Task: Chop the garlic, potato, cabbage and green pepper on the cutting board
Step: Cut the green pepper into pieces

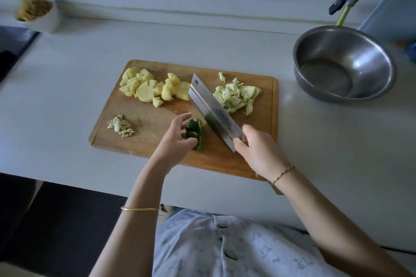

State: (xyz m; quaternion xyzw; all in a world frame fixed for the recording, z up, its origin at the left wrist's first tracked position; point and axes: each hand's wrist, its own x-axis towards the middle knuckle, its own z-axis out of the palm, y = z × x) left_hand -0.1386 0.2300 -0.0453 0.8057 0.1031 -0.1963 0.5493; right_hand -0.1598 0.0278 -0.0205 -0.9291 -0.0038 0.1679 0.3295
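A wooden cutting board (pixel 146 117) lies on the white counter. Yellow potato chunks (pixel 148 87) are piled at its far left. Pale chopped cabbage (pixel 236 95) sits at its far right, and chopped garlic (pixel 120 127) lies near the front left. A dark green pepper (pixel 194 134) rests near the board's front middle. My left hand (pixel 177 141) steadies the pepper, thumb and lower fingers on it, upper fingers spread. My right hand (pixel 258 152) grips the handle of a broad cleaver (pixel 211 110), whose blade lies slanted just right of the pepper.
A steel bowl (pixel 344 63) stands on the counter to the board's right. A white cup with thin sticks (pixel 38 14) stands at the far left by the wall. A dark sink edge (pixel 13 51) borders the left side. The counter's front edge runs just below the board.
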